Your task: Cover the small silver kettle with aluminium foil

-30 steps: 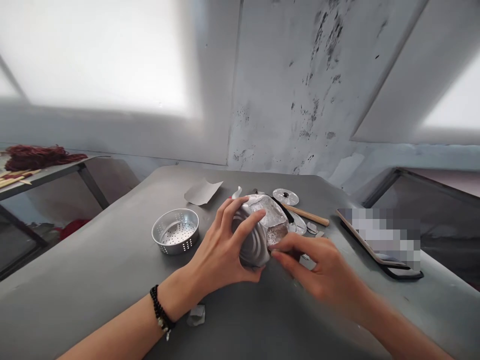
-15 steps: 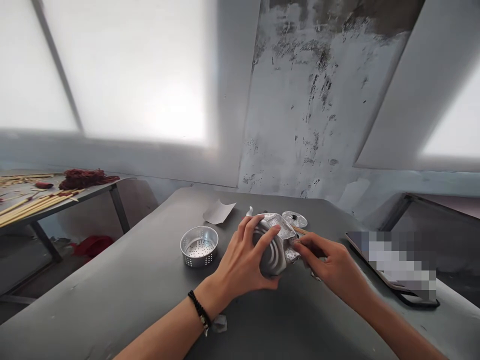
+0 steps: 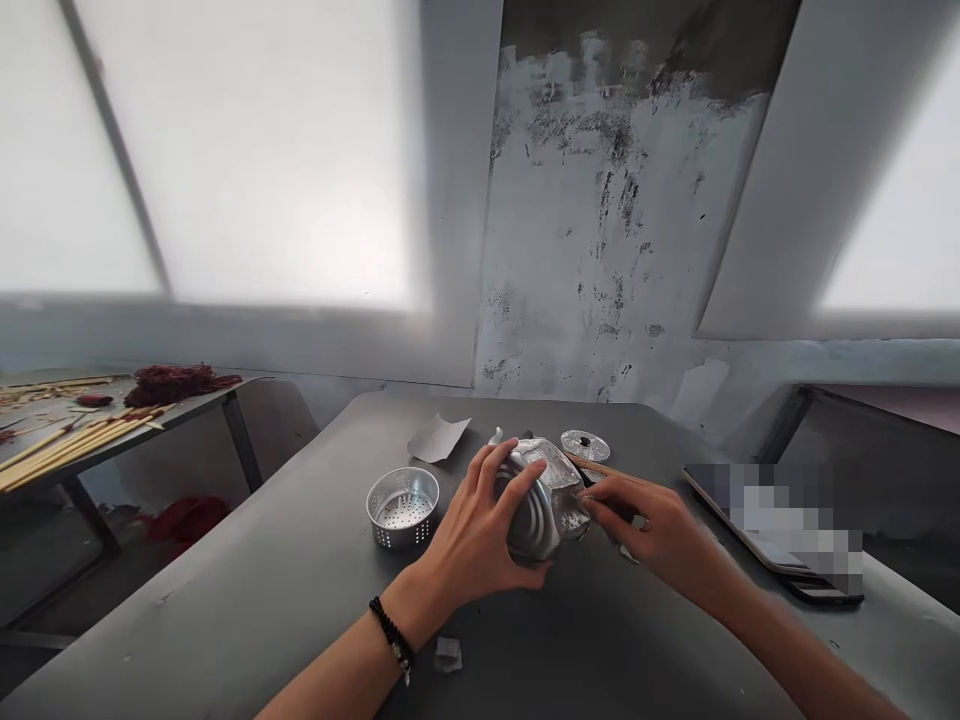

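Note:
My left hand (image 3: 480, 530) is wrapped around a silver metal pot (image 3: 534, 525) tipped on its side, its ringed base turned toward me. Crinkled, foil-like metal (image 3: 551, 465) shows on the pot's far side. At the pot's right edge, the fingers of my right hand (image 3: 637, 515) are pinched together; what they hold is too small to make out. A thin wooden stick (image 3: 600, 466) runs just behind those fingers. Beyond the pot lies a round clear lid (image 3: 585, 444) with a dark knob. A small pale curved piece (image 3: 496, 436) pokes out behind my left fingers.
Left of the pot stands a perforated metal basket (image 3: 403, 510), with a bent grey sheet (image 3: 439, 438) behind it. A crumpled scrap (image 3: 448, 655) lies near me. At right is a flat device (image 3: 772, 530), partly blurred. A side table (image 3: 217, 400) holds sticks and dark red yarn (image 3: 176, 383).
The view has shifted slightly. Both hands stay at the pot, and my right fingers remain pinched at its edge. More of the wooden stick and of the scrap near my left wrist shows now.

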Motion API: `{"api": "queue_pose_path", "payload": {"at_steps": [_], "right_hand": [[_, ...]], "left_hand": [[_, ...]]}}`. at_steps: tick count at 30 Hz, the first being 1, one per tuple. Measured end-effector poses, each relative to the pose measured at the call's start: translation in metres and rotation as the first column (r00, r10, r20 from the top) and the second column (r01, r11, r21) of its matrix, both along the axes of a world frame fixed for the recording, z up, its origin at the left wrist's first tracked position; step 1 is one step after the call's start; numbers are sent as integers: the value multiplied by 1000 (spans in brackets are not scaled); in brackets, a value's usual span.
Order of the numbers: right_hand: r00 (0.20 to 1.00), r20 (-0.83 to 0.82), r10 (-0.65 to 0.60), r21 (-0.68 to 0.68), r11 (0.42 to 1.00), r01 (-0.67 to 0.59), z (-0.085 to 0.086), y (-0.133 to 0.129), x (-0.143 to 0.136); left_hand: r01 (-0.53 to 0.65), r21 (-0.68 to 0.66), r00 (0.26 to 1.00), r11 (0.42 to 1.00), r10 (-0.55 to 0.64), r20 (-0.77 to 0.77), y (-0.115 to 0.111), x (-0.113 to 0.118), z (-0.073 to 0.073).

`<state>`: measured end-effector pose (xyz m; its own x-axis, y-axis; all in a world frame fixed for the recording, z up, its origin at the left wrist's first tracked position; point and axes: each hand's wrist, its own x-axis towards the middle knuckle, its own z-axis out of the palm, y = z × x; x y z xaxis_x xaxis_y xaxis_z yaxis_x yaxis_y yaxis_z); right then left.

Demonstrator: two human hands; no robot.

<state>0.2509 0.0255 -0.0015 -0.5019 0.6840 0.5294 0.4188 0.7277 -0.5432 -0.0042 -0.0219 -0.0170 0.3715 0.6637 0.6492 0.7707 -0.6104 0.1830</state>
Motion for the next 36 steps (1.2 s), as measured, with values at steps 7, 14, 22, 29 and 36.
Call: {"api": "queue_pose_path", "payload": {"at_steps": [7,14,22,29,36], "right_hand": [[992,81,92,14,996,-93,-5,-21,-16],[995,75,-72,126,990,62,-2,1,1],[988,151,26,-40,999,-21,4,-7,-11],[985,171,-28,-14,999,30,-5,5,-8],[994,106,5,28,1000,-8,-14,3,-8]], "left_hand": [[-6,7,1000,1000,6,-2,-2,-6,3],[-2,-7,1000,1000,2,-21,-1,-7,5],[-40,25,998,999,41,-51,2,-10,7],[-75,56,997,996,76,-22,5,-7,2],[-29,110,996,994,39,-83,8,-9,4]]}}
